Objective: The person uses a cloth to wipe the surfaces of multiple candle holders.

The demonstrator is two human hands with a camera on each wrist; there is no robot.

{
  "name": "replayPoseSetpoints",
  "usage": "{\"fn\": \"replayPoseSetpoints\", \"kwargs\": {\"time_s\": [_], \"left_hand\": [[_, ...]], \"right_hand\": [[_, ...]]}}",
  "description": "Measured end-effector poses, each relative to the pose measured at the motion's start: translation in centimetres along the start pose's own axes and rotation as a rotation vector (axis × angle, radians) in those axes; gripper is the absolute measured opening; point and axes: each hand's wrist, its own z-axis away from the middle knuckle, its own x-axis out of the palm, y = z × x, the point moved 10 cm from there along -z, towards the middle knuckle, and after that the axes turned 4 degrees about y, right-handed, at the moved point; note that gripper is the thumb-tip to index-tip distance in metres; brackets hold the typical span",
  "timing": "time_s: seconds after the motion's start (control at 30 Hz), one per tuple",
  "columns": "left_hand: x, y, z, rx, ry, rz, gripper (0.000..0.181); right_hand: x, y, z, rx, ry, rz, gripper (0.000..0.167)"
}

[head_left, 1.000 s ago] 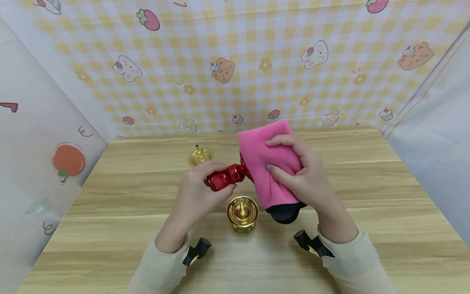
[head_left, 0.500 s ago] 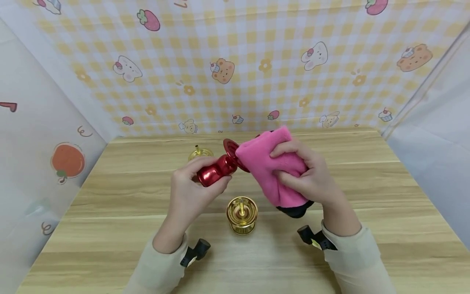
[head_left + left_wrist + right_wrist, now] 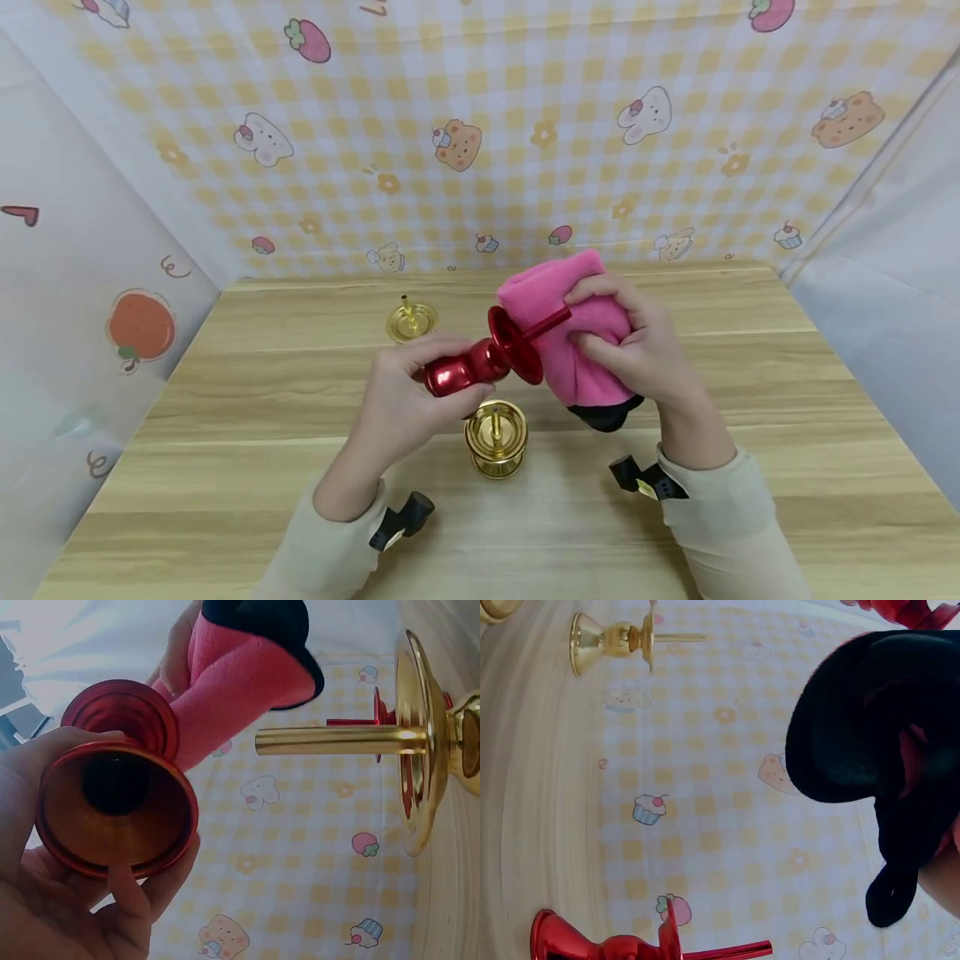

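Note:
In the head view, my left hand [image 3: 405,404] grips a shiny red candlestick [image 3: 452,375] by its stem and base. It is tilted, its dish and thin post pointing up to the right. The left wrist view looks into its hollow base [image 3: 116,810]. My right hand [image 3: 645,346] pinches a bunched pink cloth [image 3: 573,375] with black trim, just right of the red dish. The post overlaps the cloth; I cannot tell whether they touch. Black fabric with a loop [image 3: 891,892] hangs from it in the right wrist view.
Below the hands stands a gold candlestick [image 3: 497,442] with an upright post. Another gold candlestick [image 3: 412,322] is farther back, left of centre. A second red candlestick [image 3: 622,948] stands on the wooden table [image 3: 225,433]. Patterned fabric [image 3: 525,167] closes off the back.
The cloth has come off the red dish and lies to its right, uncovering the dish and post. The candlestick shifted left, then back right. Both gold candlesticks stay put.

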Motion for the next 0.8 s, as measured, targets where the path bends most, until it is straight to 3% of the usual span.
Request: {"fn": "replayPoseSetpoints", "kwargs": {"time_s": [0.13,0.23,0.4,0.53,0.67,0.8], "left_hand": [[1.5,-0.4,0.2,-0.044,-0.151,0.066,0.032],[2.1,-0.7,0.4,-0.077,-0.222,0.092,0.032],[1.7,-0.6,0.5,-0.083,-0.190,0.055,0.032],[1.4,-0.4,0.4,-0.066,-0.161,0.021,0.032],[1.2,-0.5,0.2,-0.067,-0.141,0.019,0.032],[1.0,-0.8,0.1,-0.099,-0.114,0.020,0.031]], "right_hand": [[0.0,-0.2,0.2,-0.012,-0.009,-0.098,0.044],[0.2,-0.6,0.4,-0.030,-0.042,-0.167,0.049],[0.7,-0.5,0.4,-0.009,-0.096,-0.242,0.049],[0.6,0.1,0.4,0.047,-0.096,-0.284,0.055],[0.1,0.9,0.3,0.125,-0.041,-0.326,0.056],[-0.5,1.9,0.3,0.263,0.073,-0.384,0.054]]}}
